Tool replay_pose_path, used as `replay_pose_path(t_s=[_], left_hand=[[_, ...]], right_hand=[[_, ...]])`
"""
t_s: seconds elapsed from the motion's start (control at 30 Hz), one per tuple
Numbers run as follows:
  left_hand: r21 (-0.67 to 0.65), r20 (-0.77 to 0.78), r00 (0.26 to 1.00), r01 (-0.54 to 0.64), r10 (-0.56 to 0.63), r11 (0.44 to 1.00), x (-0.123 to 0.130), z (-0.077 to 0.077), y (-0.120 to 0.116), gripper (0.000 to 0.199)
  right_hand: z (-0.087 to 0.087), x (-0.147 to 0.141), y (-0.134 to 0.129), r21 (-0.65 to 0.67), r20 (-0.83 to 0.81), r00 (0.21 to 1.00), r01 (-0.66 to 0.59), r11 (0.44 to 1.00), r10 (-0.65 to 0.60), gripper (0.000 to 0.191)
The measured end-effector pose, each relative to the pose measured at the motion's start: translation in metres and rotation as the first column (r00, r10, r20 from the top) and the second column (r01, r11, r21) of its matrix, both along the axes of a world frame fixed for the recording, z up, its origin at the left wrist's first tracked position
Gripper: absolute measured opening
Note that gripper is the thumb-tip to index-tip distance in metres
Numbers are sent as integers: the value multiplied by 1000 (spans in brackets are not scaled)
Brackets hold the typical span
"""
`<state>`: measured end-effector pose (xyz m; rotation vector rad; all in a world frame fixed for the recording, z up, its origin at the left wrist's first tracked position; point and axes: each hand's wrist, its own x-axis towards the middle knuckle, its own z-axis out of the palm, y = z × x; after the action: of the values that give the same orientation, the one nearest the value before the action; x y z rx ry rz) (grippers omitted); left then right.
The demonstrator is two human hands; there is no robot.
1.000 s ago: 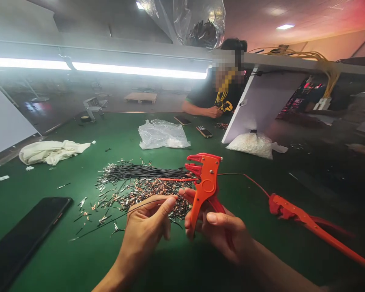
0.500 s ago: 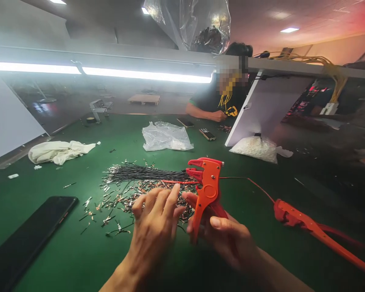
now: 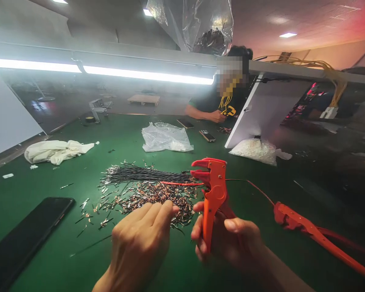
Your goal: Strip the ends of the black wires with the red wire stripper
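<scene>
My right hand (image 3: pixel 231 239) is wrapped round the handles of an orange and red wire stripper (image 3: pixel 215 188), its jaws upright and turned to the left. My left hand (image 3: pixel 142 235) is closed, fingers curled together, just left of the stripper. A thin black wire (image 3: pixel 91 245) juts out to the left from under that hand, its far end a little blurred. Behind both hands lies a bundle of black wires (image 3: pixel 146 173) with bare tips. A heap of short wire scraps (image 3: pixel 158 194) spreads in front of it. One red wire (image 3: pixel 182 183) runs along the bundle.
A second red stripper (image 3: pixel 310 225) lies at right, a phone (image 3: pixel 21 239) at left. Farther back are a white cloth (image 3: pixel 57 151), a clear plastic bag (image 3: pixel 167 137) and a bag of white pieces (image 3: pixel 255 151). A co-worker (image 3: pixel 203 107) sits opposite, holding a yellow tool.
My left hand has moved left and down, its fingers now curled, with the black wire showing beside it. My right hand and the stripper have shifted slightly right.
</scene>
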<state>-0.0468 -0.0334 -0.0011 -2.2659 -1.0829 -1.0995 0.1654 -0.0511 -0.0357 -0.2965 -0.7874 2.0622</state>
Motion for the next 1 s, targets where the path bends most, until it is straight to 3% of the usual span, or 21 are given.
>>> replay_pose_path(t_s=[0.07, 0.17, 0.33, 0.53, 0.77, 1.0], left_hand=[[71, -13, 998, -64, 65, 995, -1, 0, 1, 11], [79, -31, 998, -59, 62, 995, 0, -2, -1, 16], [93, -8, 1000, 6, -5, 996, 5, 0, -8, 3], [126, -2, 997, 83, -83, 989, 11, 4, -14, 9], [79, -99, 992, 90, -82, 993, 9, 5, -24, 19], [54, -59, 993, 106, -103, 993, 11, 6, -28, 13]], right_hand=[[-4, -1, -2, 16, 19, 998, -56, 998, 56, 49], [-10, -4, -5, 3, 52, 994, -101, 995, 100, 51], [-15, -8, -5, -22, 89, 992, -83, 996, 85, 50], [-14, -13, -4, 21, 131, 989, -68, 997, 65, 48], [-10, -14, -5, 16, 147, 989, -25, 1000, 23, 47], [-8, -14, -6, 3, 138, 990, -28, 1000, 28, 45]])
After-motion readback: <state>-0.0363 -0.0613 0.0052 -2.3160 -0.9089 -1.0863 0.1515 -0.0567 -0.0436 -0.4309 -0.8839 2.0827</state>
